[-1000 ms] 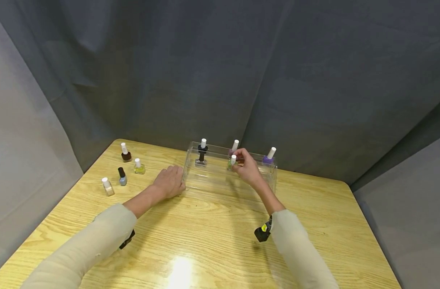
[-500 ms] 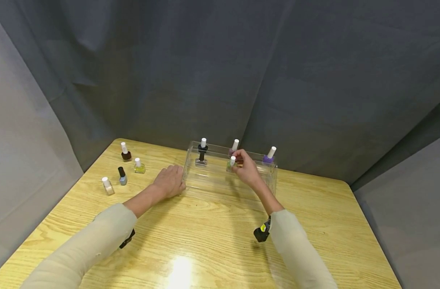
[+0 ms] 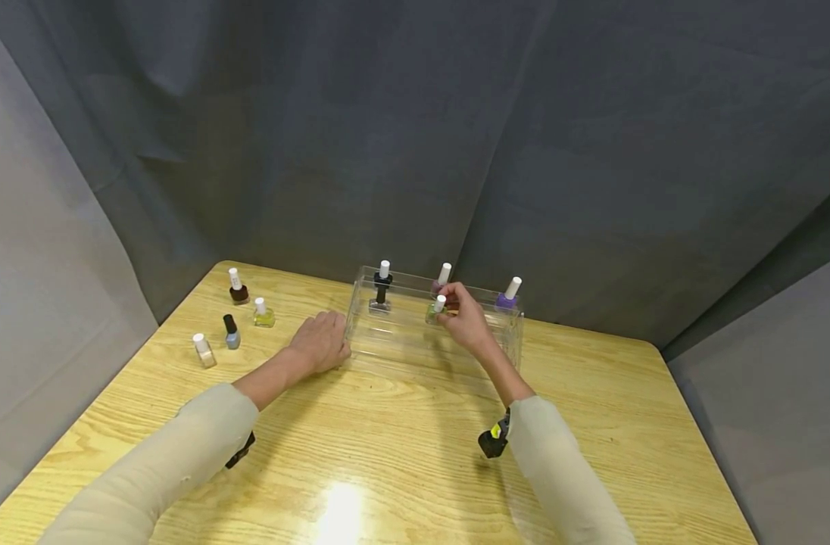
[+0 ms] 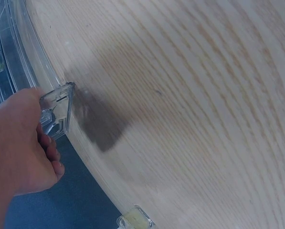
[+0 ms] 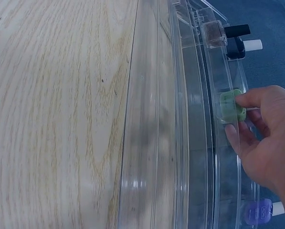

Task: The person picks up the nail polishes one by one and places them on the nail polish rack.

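A clear stepped acrylic display rack (image 3: 401, 347) stands near the back of the table. My left hand (image 3: 319, 341) holds its left end, the fingers curled at the clear side panel (image 4: 61, 105) in the left wrist view. My right hand (image 3: 468, 322) pinches a green nail polish bottle (image 5: 228, 106) with a white cap, upright at an upper tier. Behind it, on the top tier, stand a mauve bottle (image 3: 444, 274), a dark bottle (image 3: 384, 278) and a purple bottle (image 3: 507, 300), all white-capped. A black-capped clear bottle (image 3: 379, 306) stands one tier lower at the left.
Loose on the table's left side stand a dark red bottle (image 3: 239, 294), a yellow bottle (image 3: 263, 318), a blue-grey bottle with a black cap (image 3: 232, 338) and a cream bottle (image 3: 206, 357). A dark curtain (image 3: 319, 151) hangs behind the table (image 3: 360, 439).
The right hand has shifted very slightly left and down with the green nail polish bottle, settling it at the tier. The left hand has stayed on the rack's end.
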`<state>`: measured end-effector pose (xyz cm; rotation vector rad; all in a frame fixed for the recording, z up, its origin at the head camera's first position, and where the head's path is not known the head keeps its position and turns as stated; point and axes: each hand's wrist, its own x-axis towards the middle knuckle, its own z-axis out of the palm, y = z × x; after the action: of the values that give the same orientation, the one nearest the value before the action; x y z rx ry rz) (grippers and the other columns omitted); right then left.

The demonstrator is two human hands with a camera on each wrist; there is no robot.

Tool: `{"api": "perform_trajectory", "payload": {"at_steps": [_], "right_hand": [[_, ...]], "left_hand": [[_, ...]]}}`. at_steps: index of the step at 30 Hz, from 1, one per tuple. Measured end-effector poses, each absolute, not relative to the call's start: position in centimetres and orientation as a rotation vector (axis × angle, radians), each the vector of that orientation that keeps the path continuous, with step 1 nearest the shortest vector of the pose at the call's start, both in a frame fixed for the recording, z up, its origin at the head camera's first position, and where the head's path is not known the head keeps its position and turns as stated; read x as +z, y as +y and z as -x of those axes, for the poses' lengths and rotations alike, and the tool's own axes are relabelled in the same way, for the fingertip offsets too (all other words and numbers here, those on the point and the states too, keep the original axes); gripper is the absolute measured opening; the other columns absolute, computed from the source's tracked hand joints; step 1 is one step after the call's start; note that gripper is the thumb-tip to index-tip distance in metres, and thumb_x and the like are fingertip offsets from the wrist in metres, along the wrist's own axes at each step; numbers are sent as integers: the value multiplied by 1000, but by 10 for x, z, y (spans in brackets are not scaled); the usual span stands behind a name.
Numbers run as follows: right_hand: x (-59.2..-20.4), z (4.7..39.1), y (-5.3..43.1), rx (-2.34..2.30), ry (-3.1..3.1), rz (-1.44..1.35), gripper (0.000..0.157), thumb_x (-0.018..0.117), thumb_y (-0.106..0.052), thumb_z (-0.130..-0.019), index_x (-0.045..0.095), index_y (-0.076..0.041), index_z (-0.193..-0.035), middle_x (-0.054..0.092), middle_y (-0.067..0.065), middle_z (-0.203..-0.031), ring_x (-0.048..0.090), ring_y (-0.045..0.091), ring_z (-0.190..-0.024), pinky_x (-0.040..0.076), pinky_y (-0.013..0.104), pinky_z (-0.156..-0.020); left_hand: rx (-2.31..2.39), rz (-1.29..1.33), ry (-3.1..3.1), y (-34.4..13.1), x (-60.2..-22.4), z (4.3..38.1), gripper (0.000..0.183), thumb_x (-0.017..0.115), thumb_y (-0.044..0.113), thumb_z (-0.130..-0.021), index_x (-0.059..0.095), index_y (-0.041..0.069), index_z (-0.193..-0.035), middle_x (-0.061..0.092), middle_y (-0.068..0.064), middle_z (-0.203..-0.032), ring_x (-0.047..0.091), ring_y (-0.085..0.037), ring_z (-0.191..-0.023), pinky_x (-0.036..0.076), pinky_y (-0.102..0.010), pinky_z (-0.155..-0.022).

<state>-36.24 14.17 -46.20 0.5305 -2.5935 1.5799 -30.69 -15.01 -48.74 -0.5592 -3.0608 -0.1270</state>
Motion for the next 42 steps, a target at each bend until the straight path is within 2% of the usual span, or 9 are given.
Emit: {"api": "perform_trajectory", "payload": {"at_steps": [21, 26, 33, 42], "right_hand": [[-455, 351, 163, 1470, -2635, -509, 39, 65, 10, -85, 51, 2, -120, 57, 22, -117, 56, 38, -109, 46, 45, -96], [-449, 343, 180, 1325, -2656, -497, 29, 63, 6, -90, 55, 6, -118, 59, 20, -107, 60, 35, -99, 49, 45, -89], [-439, 331, 216, 1024, -2700, -378, 13, 57, -6, -97, 61, -1, -107, 62, 11, -94, 59, 25, -82, 47, 39, -72], [-445, 313, 256, 723, -2770, -386, 13, 55, -15, -99, 61, -4, -99, 62, 11, -90, 60, 27, -78, 47, 41, -64]], "left_hand": [[-149, 556, -3071, -148, -486, 306, 25, 55, 24, -95, 48, 1, -103, 52, -13, -99, 49, -30, -94, 44, -45, -80], [-152, 557, -3086, -149, -488, 307, 26, 54, 24, -96, 48, 1, -105, 51, -12, -99, 49, -30, -94, 43, -45, -81], [-153, 560, -3078, -149, -488, 307, 26, 55, 26, -95, 48, 2, -104, 50, -11, -97, 48, -29, -92, 43, -45, -79], [-165, 552, -3087, -150, -487, 307, 29, 54, 26, -96, 48, 1, -108, 51, -13, -101, 49, -30, -96, 43, -46, -82]]}}
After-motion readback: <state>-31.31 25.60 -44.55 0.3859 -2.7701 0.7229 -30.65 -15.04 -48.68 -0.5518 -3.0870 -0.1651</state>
